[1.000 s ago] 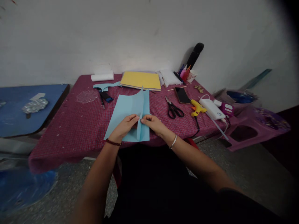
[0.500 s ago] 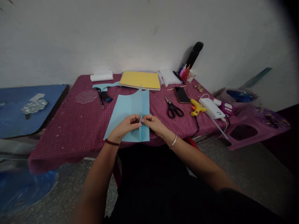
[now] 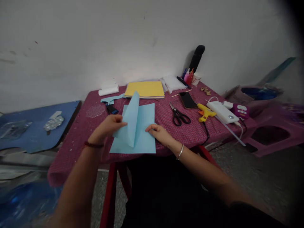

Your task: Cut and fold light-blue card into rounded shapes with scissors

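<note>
Two light blue sheets of paper lie at the table's front edge. My left hand (image 3: 111,126) grips the raised sheet (image 3: 133,118) at its left side, thumb and fingers closed on it. That sheet stands up curled, tilted to the left. Flat beneath it lies the lower sheet (image 3: 144,142). My right hand (image 3: 160,134) is at the right edge of the lower sheet, thumb and index finger pinched together just over the paper. What is between those fingertips, if anything, is too small to tell. To the right of this hand lie black-handled scissors (image 3: 179,117).
A yellow paper stack (image 3: 144,89) sits at the back, with blue paper scraps (image 3: 111,99) to its left. To the right are a phone (image 3: 187,100), a yellow glue gun (image 3: 205,112) and a white power bank (image 3: 222,111). A red-checked cloth (image 3: 73,142) covers the table.
My hands have moved apart. The left hand has drawn the upper sheet leftward, uncovering more of the lower one. My right hand has let go of the upper sheet. The view has shifted.
</note>
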The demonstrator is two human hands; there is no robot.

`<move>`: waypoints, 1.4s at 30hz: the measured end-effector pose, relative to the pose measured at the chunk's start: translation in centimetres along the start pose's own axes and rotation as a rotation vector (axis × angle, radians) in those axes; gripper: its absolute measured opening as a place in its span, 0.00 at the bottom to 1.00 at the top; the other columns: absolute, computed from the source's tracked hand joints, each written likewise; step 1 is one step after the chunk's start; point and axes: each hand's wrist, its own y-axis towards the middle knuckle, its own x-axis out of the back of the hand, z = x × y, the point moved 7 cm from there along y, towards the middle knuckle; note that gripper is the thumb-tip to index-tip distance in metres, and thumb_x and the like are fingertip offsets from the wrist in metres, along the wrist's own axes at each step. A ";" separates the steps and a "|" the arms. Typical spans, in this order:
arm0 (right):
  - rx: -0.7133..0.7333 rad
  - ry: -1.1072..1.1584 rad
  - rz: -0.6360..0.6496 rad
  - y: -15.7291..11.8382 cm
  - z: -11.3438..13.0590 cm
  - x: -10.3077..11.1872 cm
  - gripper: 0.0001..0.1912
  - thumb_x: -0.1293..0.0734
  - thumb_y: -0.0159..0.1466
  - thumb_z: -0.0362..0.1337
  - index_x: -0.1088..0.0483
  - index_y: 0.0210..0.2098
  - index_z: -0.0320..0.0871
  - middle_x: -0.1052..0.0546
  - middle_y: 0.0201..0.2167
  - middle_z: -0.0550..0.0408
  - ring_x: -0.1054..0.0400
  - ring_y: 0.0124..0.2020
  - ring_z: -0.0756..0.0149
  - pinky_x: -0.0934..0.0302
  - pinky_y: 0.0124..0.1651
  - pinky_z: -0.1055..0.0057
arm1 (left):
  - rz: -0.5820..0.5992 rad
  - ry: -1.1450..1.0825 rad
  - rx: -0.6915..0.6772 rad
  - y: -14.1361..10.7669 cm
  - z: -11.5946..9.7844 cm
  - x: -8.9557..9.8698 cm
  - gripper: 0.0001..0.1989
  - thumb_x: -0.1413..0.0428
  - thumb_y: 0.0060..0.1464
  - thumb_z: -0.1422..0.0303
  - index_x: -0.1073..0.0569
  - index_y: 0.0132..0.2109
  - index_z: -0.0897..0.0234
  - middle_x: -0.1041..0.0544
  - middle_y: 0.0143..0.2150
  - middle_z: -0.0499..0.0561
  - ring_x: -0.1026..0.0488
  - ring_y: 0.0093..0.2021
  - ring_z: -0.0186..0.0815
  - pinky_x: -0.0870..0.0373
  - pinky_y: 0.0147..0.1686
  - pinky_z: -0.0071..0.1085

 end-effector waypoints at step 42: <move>-0.199 0.772 0.223 0.2 5.3 1.3 0.27 0.32 0.59 0.36 0.38 0.57 0.42 0.28 0.29 0.58 0.31 0.28 0.71 0.27 0.32 0.70 | 0.192 0.514 -0.581 -4.3 -9.4 -1.1 0.43 0.40 0.48 0.54 0.48 0.68 0.50 0.33 0.62 0.55 0.35 0.60 0.50 0.36 0.58 0.47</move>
